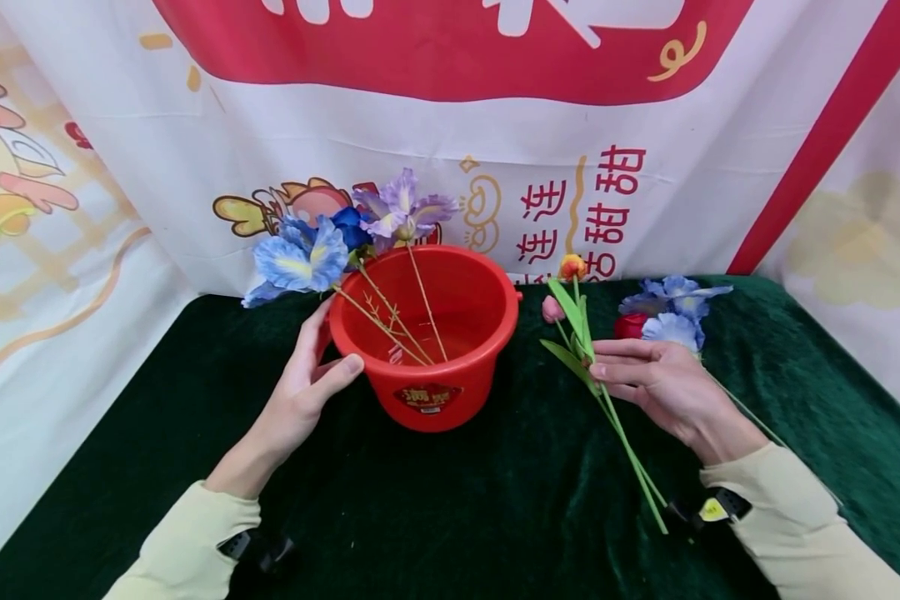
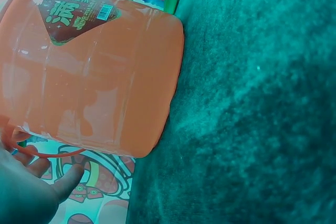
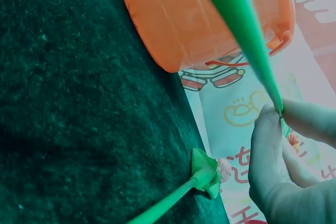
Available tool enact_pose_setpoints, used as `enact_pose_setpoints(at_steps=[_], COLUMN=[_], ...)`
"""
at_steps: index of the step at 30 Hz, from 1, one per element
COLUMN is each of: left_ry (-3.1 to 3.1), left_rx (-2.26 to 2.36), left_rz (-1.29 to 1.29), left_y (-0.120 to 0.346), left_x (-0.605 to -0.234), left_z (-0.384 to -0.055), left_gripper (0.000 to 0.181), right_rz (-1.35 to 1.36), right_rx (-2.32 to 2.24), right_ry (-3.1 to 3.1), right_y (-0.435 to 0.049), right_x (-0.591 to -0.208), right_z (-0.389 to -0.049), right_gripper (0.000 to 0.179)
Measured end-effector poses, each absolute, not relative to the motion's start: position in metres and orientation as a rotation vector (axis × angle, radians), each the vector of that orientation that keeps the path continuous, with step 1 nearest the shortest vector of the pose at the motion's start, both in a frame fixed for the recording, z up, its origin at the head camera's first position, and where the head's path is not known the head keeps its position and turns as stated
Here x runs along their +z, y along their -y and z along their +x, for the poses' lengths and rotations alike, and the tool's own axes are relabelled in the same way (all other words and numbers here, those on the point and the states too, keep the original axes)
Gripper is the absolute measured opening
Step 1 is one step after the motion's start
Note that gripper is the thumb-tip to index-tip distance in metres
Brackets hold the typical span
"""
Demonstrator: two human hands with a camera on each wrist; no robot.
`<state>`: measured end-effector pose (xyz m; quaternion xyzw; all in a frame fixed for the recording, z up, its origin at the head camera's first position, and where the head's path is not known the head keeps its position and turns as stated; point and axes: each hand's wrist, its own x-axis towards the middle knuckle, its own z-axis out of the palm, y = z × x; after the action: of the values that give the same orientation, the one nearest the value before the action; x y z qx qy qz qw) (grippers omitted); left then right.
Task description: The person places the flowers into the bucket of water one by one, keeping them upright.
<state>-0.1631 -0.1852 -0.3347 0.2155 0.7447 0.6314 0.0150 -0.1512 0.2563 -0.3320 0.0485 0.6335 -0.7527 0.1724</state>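
A red bucket (image 1: 420, 417) stands upright on the table. Three artificial flowers lean in it: a light-blue iris (image 1: 300, 258), a dark-blue flower (image 1: 351, 227) and a purple iris (image 1: 405, 204). My left hand (image 1: 300, 375) rests against the bucket's left side, thumb at the front of the rim, fingers loosely spread beside the handle (image 2: 58, 155). With thumb and fingertips my right hand (image 1: 663, 383) pinches the stem of an orange tulip (image 1: 572, 267). Below it, a pink tulip (image 3: 207, 174) lies along the cloth, its stem crossing the orange tulip's in the head view.
Beyond my right hand lie light-blue irises (image 1: 678, 304) and a red flower (image 1: 631, 326), with a long stem running past my wrist. Dark green velvet (image 1: 480, 517) covers the table. A printed white and red curtain (image 1: 450, 125) hangs right behind it.
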Motion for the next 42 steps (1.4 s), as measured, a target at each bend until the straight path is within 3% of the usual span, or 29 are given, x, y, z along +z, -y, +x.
enact_pose_setpoints(at_steps=[17,26,33,42], left_ry=[-2.311,-2.310,-2.299,-2.304], left_rx=[1.961,1.956,1.969,1.964], left_rz=[0.685,0.665,0.667,0.666], left_y=[0.185,0.185,0.185,0.184], left_x=[-0.335,-0.334,-0.333,-0.333], left_z=[-0.164,-0.163,-0.163,-0.162], left_gripper=[0.072,0.071,0.071,0.072], right_rz=[0.187,0.174,0.092,0.088], right_rx=[-2.122,-2.142,-2.166,-2.181], right_ry=[-1.860,-1.924,-1.940,-1.967], right_y=[-0.246,-0.232,-0.213,-0.187], right_x=[-0.323,-0.298,-0.278,-0.251], right_z=[-0.149,-0.158,-0.174,-0.192], right_gripper=[0.016,0.020,0.038,0.033])
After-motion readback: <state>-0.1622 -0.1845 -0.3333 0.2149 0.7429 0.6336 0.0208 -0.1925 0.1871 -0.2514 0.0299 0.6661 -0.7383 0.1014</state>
